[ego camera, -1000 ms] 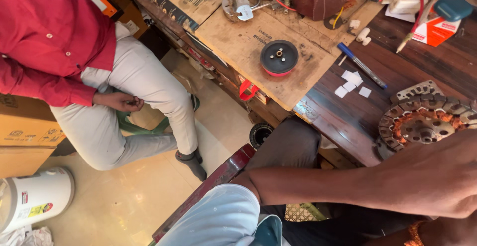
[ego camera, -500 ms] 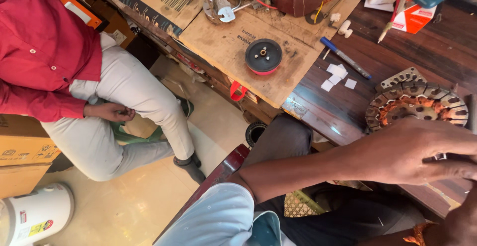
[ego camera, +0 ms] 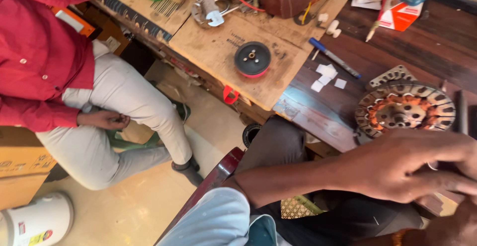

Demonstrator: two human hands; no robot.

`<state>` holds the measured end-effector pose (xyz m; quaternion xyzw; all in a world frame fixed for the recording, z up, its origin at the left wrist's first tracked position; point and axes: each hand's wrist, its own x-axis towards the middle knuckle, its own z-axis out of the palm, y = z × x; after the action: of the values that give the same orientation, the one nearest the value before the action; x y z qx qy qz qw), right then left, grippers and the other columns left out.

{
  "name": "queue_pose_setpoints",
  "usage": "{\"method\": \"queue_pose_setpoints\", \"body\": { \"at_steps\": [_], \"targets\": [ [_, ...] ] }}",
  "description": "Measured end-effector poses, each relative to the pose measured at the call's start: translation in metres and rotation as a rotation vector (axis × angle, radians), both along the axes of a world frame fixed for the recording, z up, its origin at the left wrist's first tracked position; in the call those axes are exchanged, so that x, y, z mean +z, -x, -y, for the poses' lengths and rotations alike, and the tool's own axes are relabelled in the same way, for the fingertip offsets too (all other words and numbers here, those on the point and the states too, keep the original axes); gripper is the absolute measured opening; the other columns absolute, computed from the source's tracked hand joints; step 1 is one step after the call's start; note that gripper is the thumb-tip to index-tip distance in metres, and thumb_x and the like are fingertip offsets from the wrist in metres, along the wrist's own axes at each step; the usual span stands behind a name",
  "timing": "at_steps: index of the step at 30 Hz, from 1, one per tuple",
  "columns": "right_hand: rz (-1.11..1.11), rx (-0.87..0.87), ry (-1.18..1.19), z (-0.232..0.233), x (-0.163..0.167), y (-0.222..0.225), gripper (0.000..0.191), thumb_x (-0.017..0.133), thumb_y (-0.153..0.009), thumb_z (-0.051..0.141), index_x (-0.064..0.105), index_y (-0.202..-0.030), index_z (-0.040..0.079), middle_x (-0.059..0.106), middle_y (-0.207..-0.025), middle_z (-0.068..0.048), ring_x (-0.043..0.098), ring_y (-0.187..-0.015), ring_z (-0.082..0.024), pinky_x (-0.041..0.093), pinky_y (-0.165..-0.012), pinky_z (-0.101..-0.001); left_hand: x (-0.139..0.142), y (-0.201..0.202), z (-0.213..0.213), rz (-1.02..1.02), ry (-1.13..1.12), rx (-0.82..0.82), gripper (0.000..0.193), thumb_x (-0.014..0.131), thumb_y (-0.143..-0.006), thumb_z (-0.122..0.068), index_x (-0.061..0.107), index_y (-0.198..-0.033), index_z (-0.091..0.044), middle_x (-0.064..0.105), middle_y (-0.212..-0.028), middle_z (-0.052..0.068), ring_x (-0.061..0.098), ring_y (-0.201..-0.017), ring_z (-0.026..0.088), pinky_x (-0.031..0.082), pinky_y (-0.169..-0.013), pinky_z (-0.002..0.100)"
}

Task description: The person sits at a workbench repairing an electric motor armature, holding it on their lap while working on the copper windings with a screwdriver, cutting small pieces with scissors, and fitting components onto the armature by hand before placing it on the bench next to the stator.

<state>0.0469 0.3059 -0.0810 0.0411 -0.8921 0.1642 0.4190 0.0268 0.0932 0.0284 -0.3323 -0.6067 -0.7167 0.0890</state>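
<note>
A round motor stator (ego camera: 405,109) with copper windings lies on the dark wooden table (ego camera: 318,112). My left hand (ego camera: 412,169) reaches across just below it, fingers stretched together toward the right, a ring on one finger. The fingertips rest on something dark at the table edge; I cannot tell whether they grip it. My right hand (ego camera: 459,226) shows only partly at the bottom right corner, right under the left hand's fingers.
A black and red spool (ego camera: 253,58), a blue pen (ego camera: 334,57) and white paper scraps (ego camera: 328,74) lie on the bench. At left another person in a red shirt (ego camera: 39,62) sits, hand (ego camera: 104,120) on knee. A white bucket (ego camera: 35,223) and cardboard box (ego camera: 20,169) stand on the floor.
My left hand has come further into view and its fingers now stretch right below the stator. The view has drifted slightly, so the bench things sit a little more to the left.
</note>
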Motion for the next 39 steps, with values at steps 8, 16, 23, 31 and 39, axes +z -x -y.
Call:
{"method": "queue_pose_setpoints", "body": {
  "at_steps": [8,16,23,31,39],
  "targets": [
    [-0.101,0.356,0.601,0.046,0.046,-0.002,0.033,0.083,-0.103,0.019,0.062,-0.112,-0.005,0.071,-0.107,-0.012,0.067,-0.089,-0.015,0.052,-0.079,-0.0214,0.025,-0.001,0.021,-0.126,0.246,0.221,0.010,0.066,-0.112,-0.019,0.057,-0.111,-0.014,0.060,-0.096,-0.002,0.063,-0.090,0.011,0.052,-0.083,0.025],
    [-0.156,0.677,0.874,0.100,0.096,0.005,0.037,0.087,-0.103,0.019,0.062,-0.112,-0.007,0.072,-0.107,-0.014,0.068,-0.091,-0.015,0.053,-0.082,-0.0202,0.066,0.000,0.065,-0.129,0.326,0.207,0.014,0.073,-0.102,-0.026,0.065,-0.107,-0.016,0.068,-0.094,-0.003,0.068,-0.091,0.013,0.054,-0.085,0.028],
    [0.100,0.858,1.174,0.099,0.109,0.001,0.025,0.082,-0.105,0.004,0.061,-0.101,-0.009,0.070,-0.098,-0.018,0.071,-0.084,-0.019,0.059,-0.081,-0.0256,0.076,0.003,0.091,-0.146,0.469,0.152,0.023,0.077,-0.095,-0.024,0.070,-0.116,-0.016,0.071,-0.103,-0.003,0.065,-0.093,0.020,0.055,-0.085,0.032],
    [0.479,1.235,1.711,0.082,0.110,-0.009,0.029,0.076,-0.100,0.003,0.053,-0.085,-0.006,0.061,-0.071,-0.015,0.063,-0.054,-0.015,0.054,-0.047,-0.0280,0.076,-0.007,0.091,0.002,0.253,-0.079,0.018,0.076,-0.102,-0.021,0.068,-0.118,-0.016,0.067,-0.112,-0.002,0.068,-0.108,0.015,0.058,-0.096,0.028],
    [0.559,1.109,1.778,0.093,0.110,-0.007,0.024,0.078,-0.095,0.004,0.055,-0.092,-0.005,0.058,-0.078,-0.010,0.057,-0.060,-0.011,0.049,-0.043,-0.0220,0.083,-0.011,0.094,-0.011,0.299,0.074,0.016,0.077,-0.099,-0.015,0.067,-0.110,-0.009,0.066,-0.109,0.002,0.068,-0.109,0.020,0.054,-0.098,0.031]
  ]
}}
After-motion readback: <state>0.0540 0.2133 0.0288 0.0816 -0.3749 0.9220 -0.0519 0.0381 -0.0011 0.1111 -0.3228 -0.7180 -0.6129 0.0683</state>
